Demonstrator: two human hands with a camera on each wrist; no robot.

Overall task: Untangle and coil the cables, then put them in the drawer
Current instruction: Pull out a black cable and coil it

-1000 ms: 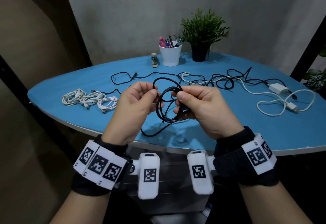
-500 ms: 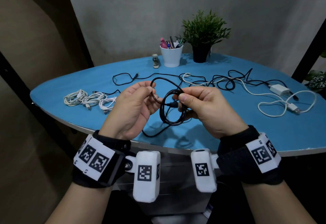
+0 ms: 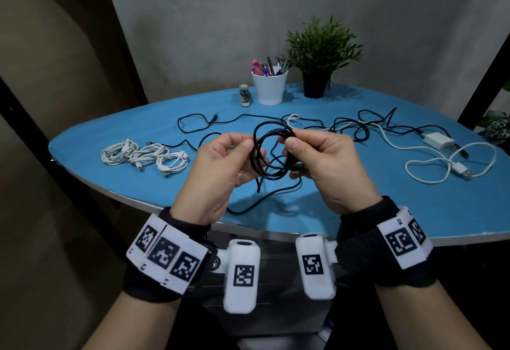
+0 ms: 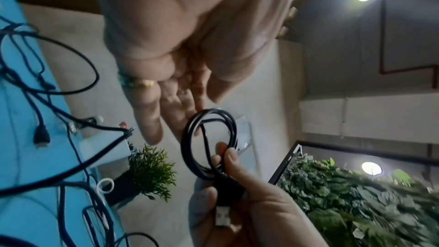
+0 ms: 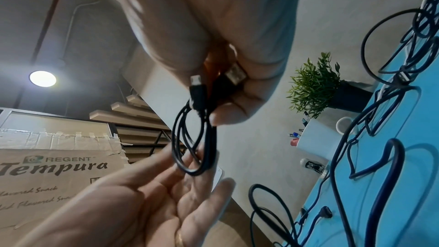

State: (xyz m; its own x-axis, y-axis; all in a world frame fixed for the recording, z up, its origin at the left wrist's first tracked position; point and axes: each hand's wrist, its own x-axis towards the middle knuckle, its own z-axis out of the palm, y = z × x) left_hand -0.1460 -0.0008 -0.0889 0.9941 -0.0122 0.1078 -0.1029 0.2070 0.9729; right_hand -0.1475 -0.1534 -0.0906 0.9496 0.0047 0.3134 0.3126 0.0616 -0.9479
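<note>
A black cable coil [image 3: 258, 156] [image 4: 187, 144] [image 5: 177, 138] hangs in the air over the front edge of the blue table [image 3: 110, 129]. My right hand [image 3: 303, 156] [image 5: 213, 25] pinches the coil between thumb and fingers, with its USB plug [image 4: 223, 215] [image 5: 235, 74] against the palm. My left hand [image 3: 237, 153] [image 4: 166, 44] [image 5: 133, 204] has nearly straight fingers that touch the coil's other side. A loose tail [image 3: 276, 192] drops from the coil to the table. Three white coiled cables [image 3: 143, 153] lie at the left. Tangled black cables [image 3: 350, 129] and a white charger cable [image 3: 438, 140] lie to the right.
A white pen cup [image 3: 269, 87], a stapler [image 3: 244, 95] and a potted plant [image 3: 317, 46] stand at the table's far edge. A grey metal unit [image 3: 276, 322] sits under the table in front of me. A cardboard box [image 5: 59, 176] shows at the left.
The coil has tightened and turned in my right hand's pinch. My left hand's pinch on the cable has loosened into straight fingers that touch the coil.
</note>
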